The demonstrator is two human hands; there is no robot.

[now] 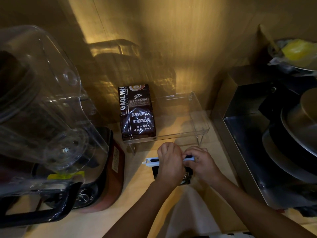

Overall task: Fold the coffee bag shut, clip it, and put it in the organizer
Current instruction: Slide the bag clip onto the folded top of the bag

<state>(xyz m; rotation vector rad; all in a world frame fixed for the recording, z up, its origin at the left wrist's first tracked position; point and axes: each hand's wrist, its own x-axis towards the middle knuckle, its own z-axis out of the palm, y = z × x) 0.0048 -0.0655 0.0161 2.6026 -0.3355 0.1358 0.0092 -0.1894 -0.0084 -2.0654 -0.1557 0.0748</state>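
Note:
A dark coffee bag (186, 177) lies on the wooden counter in front of me, mostly hidden under my hands. A long white and black sealing clip (151, 161) runs across its folded top. My left hand (169, 162) presses down on the clip's middle, and my right hand (201, 162) pinches the clip's right end. Behind them stands the clear acrylic organizer (199, 121) on short legs. A second dark coffee bag (137, 110) printed GAOLIN and BAKED COFFEE stands in its left part.
A large blender (42, 109) with a clear jug and a red-brown base fills the left side. Steel pans and lids (295, 134) sit on a dark appliance at the right. A wooden wall (171, 40) closes the back.

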